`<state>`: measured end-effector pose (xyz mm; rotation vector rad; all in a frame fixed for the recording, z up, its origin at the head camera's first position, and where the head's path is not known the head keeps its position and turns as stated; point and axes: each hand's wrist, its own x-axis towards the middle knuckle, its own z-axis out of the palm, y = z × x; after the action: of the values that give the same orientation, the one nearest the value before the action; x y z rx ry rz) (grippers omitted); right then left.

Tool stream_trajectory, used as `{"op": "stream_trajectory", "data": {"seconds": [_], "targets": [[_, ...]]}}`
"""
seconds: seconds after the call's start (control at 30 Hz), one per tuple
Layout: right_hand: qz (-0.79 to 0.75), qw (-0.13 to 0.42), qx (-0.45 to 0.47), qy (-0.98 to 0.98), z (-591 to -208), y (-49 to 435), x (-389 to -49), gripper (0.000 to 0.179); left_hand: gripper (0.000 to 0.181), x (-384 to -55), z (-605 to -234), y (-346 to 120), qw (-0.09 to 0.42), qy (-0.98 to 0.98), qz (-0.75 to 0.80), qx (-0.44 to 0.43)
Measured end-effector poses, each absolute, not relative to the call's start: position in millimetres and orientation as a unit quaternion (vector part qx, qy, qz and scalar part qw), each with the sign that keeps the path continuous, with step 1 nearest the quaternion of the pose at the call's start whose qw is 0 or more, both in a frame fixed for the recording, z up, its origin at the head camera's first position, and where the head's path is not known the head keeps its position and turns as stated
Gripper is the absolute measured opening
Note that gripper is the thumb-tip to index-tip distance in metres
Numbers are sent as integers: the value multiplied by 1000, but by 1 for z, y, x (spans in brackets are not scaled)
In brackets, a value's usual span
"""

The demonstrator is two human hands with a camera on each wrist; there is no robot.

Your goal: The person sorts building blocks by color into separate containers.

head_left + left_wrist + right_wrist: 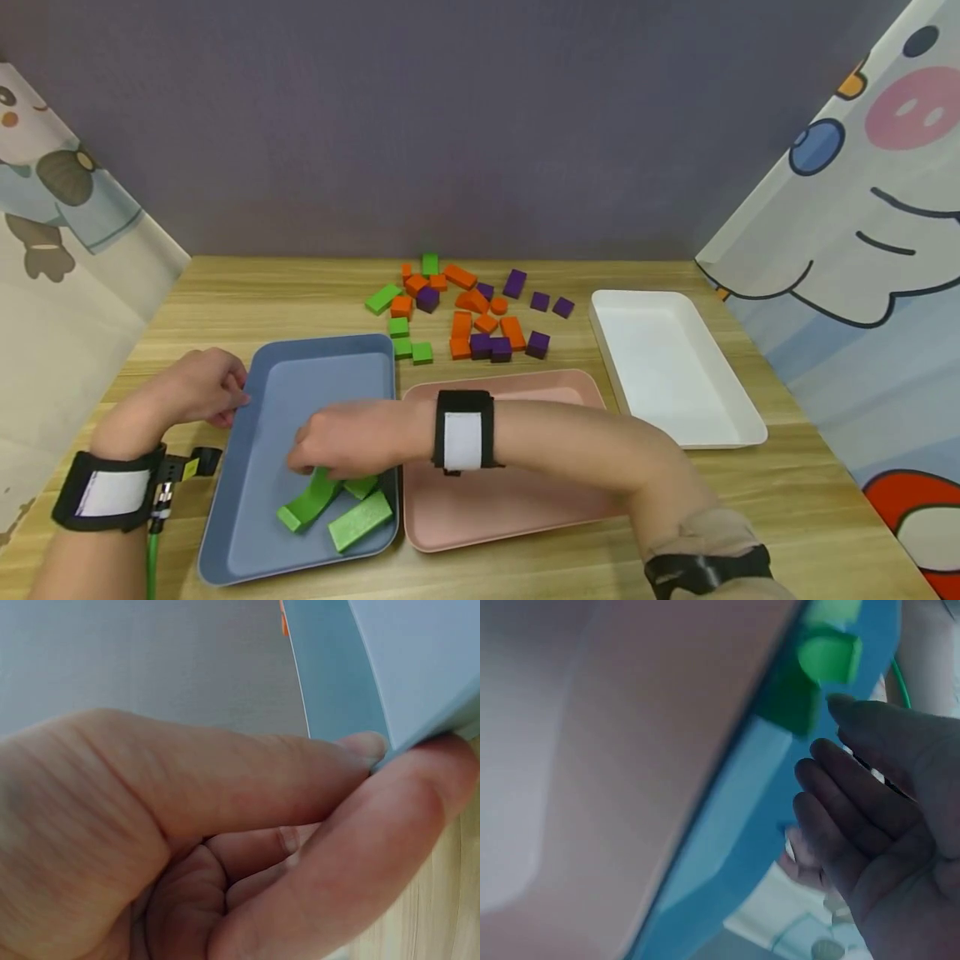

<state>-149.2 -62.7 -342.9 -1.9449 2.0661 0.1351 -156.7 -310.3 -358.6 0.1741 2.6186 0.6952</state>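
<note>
My left hand point(204, 387) pinches the left rim of the blue tray point(318, 371) between thumb and forefinger. In the left wrist view the thumb point(285, 776) lies over the tray's edge. Above the middle of that tray is my right hand point(348, 435), its fingers loosely bent with nothing between them in the right wrist view. Just below it in the head view lie a green arch block point(306, 507), a green rectangular block point(361, 522) and a smaller green block point(361, 486) partly hidden by the hand.
A pink tray point(495, 517) adjoins the blue one, under my right forearm. Farther right stands a white tray point(675, 367). Behind the trays are scattered several orange blocks point(461, 325), purple blocks point(537, 344) and green blocks point(422, 353). A grey wall point(450, 125) stands behind the table.
</note>
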Motion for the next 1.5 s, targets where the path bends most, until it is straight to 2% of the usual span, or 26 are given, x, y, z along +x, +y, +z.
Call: {"op": "stream_trajectory", "data": {"seconds": [0.27,0.57,0.73,1.0,1.5], "targets": [[6,104,-628,771,-318,-38,-192,18,22,-156,-357,-310,215,940,256,62],[-35,104,-531,841,-339,-8,-237,24,22,-156,-355,-310,213,944,246,62],[-47,93,-474,874,-352,7,-253,16,22,-157,-355,-310,214,943,245,65],[-27,116,-434,893,-368,17,-263,23,23,-158,-355,-309,217,942,248,64],[-41,110,-446,887,-370,19,-267,13,22,-157,-356,-310,226,939,252,59]]}}
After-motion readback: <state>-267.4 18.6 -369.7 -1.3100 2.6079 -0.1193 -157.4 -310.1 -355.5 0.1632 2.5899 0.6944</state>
